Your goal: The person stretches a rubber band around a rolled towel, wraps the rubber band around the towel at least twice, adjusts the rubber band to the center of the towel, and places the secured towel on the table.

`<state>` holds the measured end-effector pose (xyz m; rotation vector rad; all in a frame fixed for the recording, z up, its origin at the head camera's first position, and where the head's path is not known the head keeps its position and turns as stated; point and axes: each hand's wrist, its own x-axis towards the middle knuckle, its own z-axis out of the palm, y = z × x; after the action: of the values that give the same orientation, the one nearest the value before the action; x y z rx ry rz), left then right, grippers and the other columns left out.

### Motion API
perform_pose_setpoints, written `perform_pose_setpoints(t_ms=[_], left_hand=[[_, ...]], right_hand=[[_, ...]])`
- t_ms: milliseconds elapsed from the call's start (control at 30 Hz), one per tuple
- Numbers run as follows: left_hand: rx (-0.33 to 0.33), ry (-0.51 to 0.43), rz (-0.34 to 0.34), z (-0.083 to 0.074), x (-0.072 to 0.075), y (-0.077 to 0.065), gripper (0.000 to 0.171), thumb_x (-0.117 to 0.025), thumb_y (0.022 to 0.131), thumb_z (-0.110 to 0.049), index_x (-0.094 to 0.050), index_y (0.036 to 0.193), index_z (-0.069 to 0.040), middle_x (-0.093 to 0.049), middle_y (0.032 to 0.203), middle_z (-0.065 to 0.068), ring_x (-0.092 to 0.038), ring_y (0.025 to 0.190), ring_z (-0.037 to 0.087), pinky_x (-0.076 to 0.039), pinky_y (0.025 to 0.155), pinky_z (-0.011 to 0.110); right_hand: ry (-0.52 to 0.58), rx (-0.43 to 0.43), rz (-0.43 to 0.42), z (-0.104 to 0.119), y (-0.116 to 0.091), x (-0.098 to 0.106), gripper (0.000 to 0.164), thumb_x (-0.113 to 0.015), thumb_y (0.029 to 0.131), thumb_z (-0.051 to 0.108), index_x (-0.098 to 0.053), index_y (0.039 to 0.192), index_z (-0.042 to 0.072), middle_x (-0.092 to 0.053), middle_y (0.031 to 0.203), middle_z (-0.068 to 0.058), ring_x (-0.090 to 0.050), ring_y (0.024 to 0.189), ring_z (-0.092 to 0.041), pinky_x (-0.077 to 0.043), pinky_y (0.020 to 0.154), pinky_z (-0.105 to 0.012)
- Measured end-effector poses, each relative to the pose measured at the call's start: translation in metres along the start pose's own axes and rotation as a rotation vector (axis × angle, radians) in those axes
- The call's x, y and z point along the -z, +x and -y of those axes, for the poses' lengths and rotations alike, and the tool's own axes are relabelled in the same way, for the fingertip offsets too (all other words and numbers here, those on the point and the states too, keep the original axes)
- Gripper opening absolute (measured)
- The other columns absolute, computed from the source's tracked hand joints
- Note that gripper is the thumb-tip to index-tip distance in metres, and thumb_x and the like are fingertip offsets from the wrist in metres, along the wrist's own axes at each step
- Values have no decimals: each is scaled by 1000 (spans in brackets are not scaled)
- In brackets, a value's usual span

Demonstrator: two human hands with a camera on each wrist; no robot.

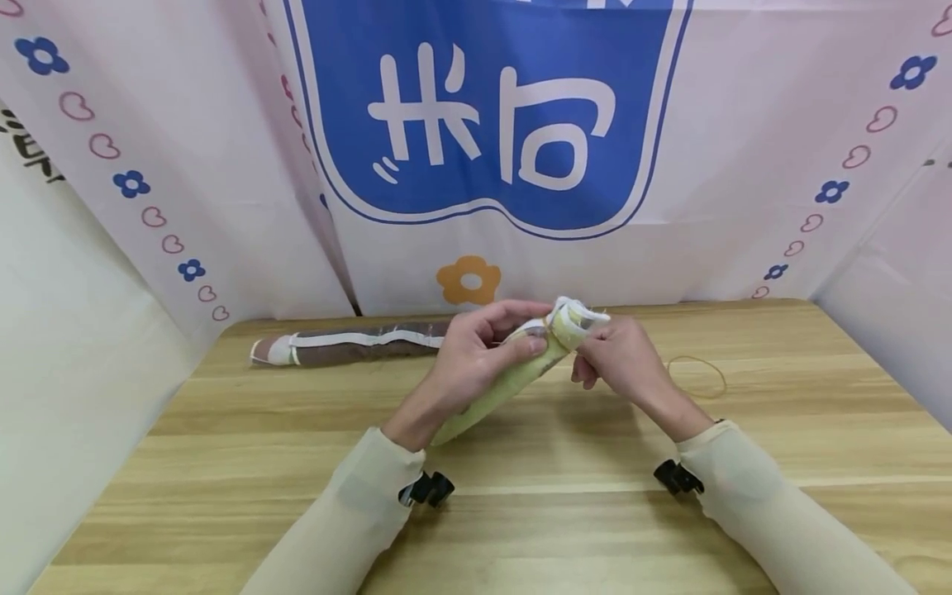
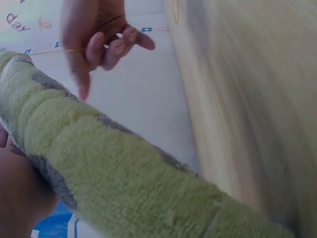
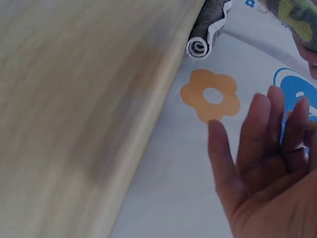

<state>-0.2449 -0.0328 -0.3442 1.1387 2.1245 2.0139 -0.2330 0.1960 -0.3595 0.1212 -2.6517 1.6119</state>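
My left hand (image 1: 479,351) grips a rolled plush towel (image 1: 500,397), green with grey patches and white edging, its upper end tilted up to the right above the table. Near that end my right hand (image 1: 625,355) has its fingers bent. A thin yellow rubber band (image 2: 52,51) runs taut from the roll's end to the right hand's fingers in the left wrist view. In the right wrist view, the right hand (image 3: 267,178) shows its palm and curved fingers, and a piece of the green roll (image 3: 294,20) appears at the top corner.
A second roll, dark brown with white edging (image 1: 357,351), lies along the table's back left. Another rubber band (image 1: 723,380) lies loose on the wooden table (image 1: 521,529), right of the right hand. A printed cloth backdrop (image 1: 744,165) stands behind the table's far edge.
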Motion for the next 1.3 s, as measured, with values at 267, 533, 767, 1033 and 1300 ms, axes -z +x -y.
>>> perform_pose_setpoints(t_ms=[267,533,767,1033,1300], left_hand=[[15,-3,-286,-1,5,3,31,-75,98,-6,-73,129,-4,-77,117,8,-70,92,23,-59,72,29],[-6,23,-538,3,13,7,29,-75,96,3,-74,124,1,-77,117,12,-71,96,18,-60,78,27],[7,2,-532,3,14,8,29,-75,94,3,-74,123,1,-77,116,13,-72,94,18,-59,76,25],[58,-32,-467,4,10,7,28,-72,96,4,-74,124,3,-77,117,13,-72,89,15,-60,74,25],[108,-43,-387,2,9,7,26,-72,97,-1,-74,123,2,-77,106,15,-70,83,16,-58,68,24]], right_hand=[[-149,-133,129,-4,9,2,63,-67,103,52,-69,58,8,-69,59,-7,-71,58,-24,-62,64,-37],[-197,-20,219,-7,11,0,62,-72,98,56,-73,66,4,-71,67,-10,-70,61,-30,-58,59,-38],[-178,569,189,-3,9,-3,7,-88,88,20,-86,89,13,-64,77,6,-53,63,-13,-43,54,-23],[-171,1233,91,4,4,-22,30,-78,93,34,-85,109,9,-52,81,3,-47,65,-9,-39,56,-16],[27,1197,118,12,-5,-19,25,-71,102,25,-82,110,4,-72,102,-10,-65,82,-15,-54,69,-18]])
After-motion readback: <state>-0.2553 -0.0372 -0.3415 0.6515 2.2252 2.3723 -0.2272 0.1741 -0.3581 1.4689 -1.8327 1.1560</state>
